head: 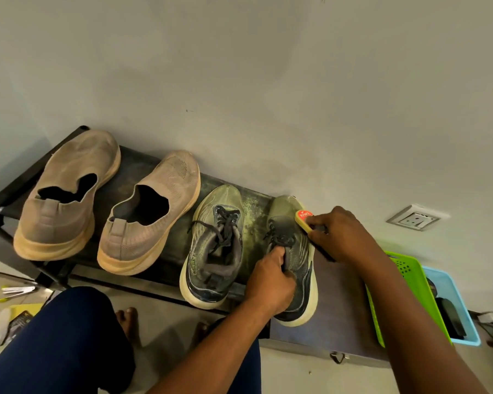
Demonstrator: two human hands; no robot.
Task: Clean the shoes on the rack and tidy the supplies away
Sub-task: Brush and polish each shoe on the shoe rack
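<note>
Left hand grips the right green shoe at its collar on the rack, right hand clenched round the brush just beyond its fingers — keep shoe pinned, stroke short toward toe — light pressure.

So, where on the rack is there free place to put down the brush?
The rack top is crowded: two beige slip-ons and two green sneakers fill it, with only narrow dusty strips between. The left hand grips the right sneaker; the right hand holds the brush on it. A bare patch lies on the purple surface between that sneaker and the green basket.
</note>
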